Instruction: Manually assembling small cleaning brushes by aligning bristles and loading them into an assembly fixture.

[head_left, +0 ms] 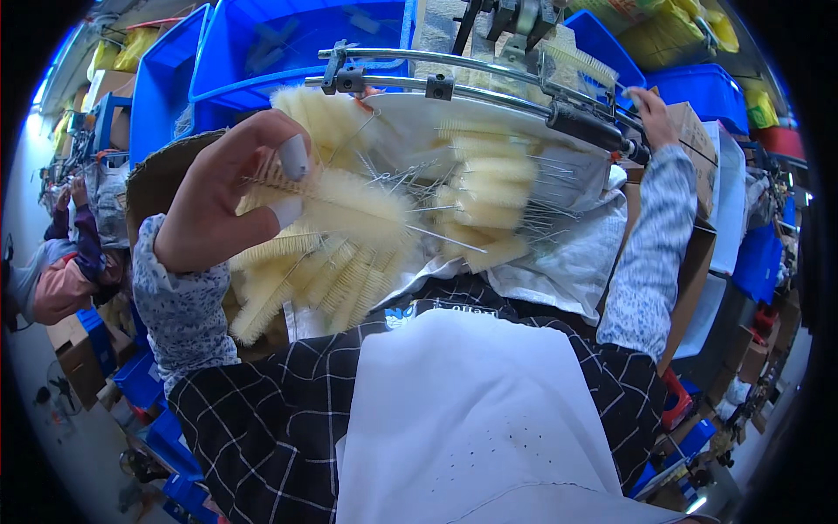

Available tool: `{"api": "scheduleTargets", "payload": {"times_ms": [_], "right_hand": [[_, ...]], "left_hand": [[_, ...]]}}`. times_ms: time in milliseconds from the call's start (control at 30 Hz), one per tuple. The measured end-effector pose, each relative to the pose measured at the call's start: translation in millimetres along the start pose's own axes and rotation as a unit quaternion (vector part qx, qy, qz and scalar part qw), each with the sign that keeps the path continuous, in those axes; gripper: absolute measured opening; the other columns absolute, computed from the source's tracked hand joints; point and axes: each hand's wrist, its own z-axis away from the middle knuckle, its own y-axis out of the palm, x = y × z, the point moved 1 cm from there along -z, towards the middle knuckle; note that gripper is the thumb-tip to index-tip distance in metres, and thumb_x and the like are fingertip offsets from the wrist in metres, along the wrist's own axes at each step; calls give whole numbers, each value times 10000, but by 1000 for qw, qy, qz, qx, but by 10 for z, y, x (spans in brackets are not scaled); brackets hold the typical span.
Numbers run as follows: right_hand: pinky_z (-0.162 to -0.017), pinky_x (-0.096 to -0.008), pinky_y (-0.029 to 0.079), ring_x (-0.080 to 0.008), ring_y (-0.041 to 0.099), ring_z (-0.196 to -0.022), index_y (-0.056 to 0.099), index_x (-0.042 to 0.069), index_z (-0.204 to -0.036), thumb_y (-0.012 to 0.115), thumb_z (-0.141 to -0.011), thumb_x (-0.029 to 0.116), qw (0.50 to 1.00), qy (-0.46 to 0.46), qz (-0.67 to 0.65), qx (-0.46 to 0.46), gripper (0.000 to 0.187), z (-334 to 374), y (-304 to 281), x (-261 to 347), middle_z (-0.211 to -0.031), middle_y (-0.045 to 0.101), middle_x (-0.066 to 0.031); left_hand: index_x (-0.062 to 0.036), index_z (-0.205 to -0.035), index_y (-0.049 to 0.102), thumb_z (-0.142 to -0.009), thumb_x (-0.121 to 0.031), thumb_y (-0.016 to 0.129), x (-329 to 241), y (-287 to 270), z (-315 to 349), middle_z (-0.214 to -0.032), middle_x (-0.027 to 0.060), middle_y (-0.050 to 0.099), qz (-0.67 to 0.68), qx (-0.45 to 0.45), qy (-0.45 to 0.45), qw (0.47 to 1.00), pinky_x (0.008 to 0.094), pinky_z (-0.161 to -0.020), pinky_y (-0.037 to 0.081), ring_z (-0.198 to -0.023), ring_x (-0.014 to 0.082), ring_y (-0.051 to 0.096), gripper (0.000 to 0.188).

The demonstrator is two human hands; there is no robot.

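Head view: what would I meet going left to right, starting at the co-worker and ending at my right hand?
Co-worker, your left hand, stack of pale wire-stemmed brushes, your right hand.

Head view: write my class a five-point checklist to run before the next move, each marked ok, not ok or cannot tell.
1. Left hand wears a thumb cover: ok, white cover on.
2. Brush firmly gripped by it: cannot tell.
3. Right hand near the right end of the rods: ok; its grip is unclear.
4. Stems neatly aligned: not ok, several cross.
5. Left sleeve clear of the rods: ok.
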Motion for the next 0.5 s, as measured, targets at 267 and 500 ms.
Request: {"api": "scheduleTargets", "payload": {"times_ms": [267, 500], "right_hand": [[-871, -310, 372, -194, 478, -1012, 411, 72, -1201, 494, -836, 216, 870, -79, -344, 344, 400, 990, -372, 1052, -1084, 516, -65], [-807, -278, 411, -159, 512, -906, 393, 23, -1162, 462, -858, 325, 673, -75, -585, 447, 434, 1172, -68, 2701, -953, 521, -77]], "left_hand": [[-4, -1057, 420, -631, 83, 543, 239, 255, -323, -983, 43, 436, 77, 107, 57, 990, 277, -865, 359, -940, 138, 453, 452], [-4, -1098, 391, -632, 53, 588, 316, 735, -521, -1041, 82, 455, -53, 102, 112, 987, 283, -843, 385, -942, 181, 485, 509]]}}
